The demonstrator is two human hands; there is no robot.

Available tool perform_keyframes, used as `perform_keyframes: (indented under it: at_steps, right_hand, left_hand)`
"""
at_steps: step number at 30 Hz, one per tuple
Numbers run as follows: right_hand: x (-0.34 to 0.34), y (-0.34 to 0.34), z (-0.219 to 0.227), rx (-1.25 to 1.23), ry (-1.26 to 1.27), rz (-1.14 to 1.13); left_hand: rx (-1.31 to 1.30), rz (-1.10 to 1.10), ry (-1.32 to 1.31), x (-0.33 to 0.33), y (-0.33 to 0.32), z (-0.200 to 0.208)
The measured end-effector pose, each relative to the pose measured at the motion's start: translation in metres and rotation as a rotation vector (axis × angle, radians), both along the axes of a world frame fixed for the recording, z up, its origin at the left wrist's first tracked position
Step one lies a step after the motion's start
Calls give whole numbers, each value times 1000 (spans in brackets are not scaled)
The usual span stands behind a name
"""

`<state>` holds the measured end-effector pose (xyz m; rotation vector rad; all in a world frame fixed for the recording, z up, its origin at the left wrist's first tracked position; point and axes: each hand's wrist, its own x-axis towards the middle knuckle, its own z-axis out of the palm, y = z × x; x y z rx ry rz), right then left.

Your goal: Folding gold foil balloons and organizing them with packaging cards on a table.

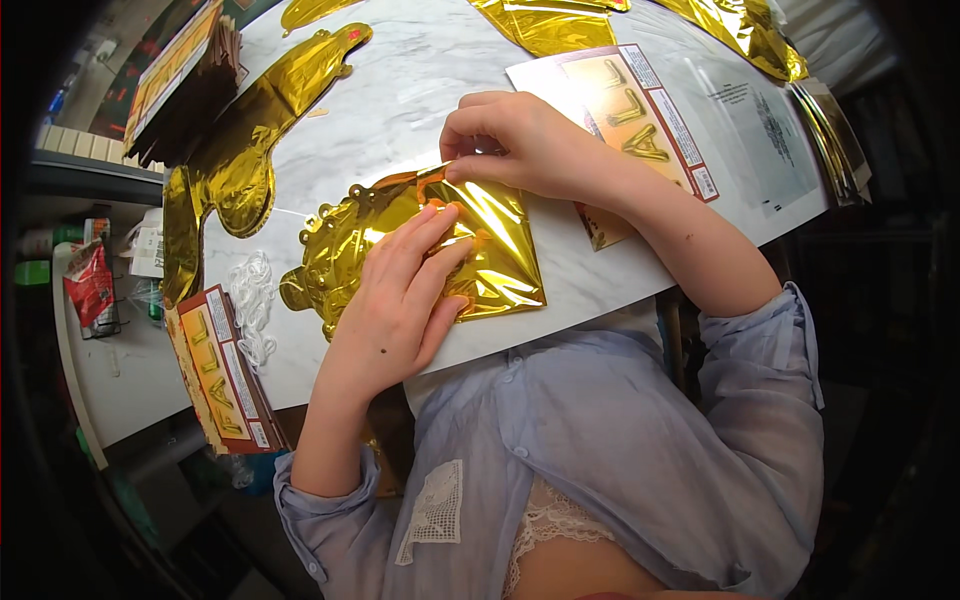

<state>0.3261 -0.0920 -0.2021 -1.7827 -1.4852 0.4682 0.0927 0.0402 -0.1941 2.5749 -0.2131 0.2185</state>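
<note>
A flat, folded gold foil balloon point(512, 265) lies on the marble-patterned table in front of me, its small tabbed edge toward the left. My left hand point(395, 290) rests on top of it, palm down with the fingers spread. At the far edge of the foil, my right hand point(525, 145) is pinching a fold between thumb and fingers. Part of that fold is hidden behind the fingers. Partly beneath my right forearm lies a printed card point(592, 85) in gold and brown.
More gold foil balloons point(240, 150) lie along the left and far sides of the table. Stacks of printed cards point(215, 370) stand at the left edge and far left point(175, 85). White string point(255, 300) lies at left; a clear plastic bag point(765, 140) at right.
</note>
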Motion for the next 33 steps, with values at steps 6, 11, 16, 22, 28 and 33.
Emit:
perform_keyframes:
  at_steps: [6, 11, 16, 22, 28, 33]
  right_hand:
    - [-6, 0, -12, 270, -305, 65]
    - [-8, 0, -18, 352, -589, 97]
    - [-12, -1, -16, 337, -703, 115]
    - [-10, -3, -15, 377, -726, 164]
    - [-9, 0, -17, 402, -660, 174]
    - [-4, -2, -14, 398, -558, 194]
  left_hand:
    - [36, 5, 9, -1, 1, -1]
    - [59, 28, 14, -1, 0, 0]
    - [86, 19, 8, -3, 0, -1]
    - [172, 76, -78, -3, -3, -2]
    - [247, 98, 15, -4, -3, -2]
    - [277, 107, -5, -5, -4, -5]
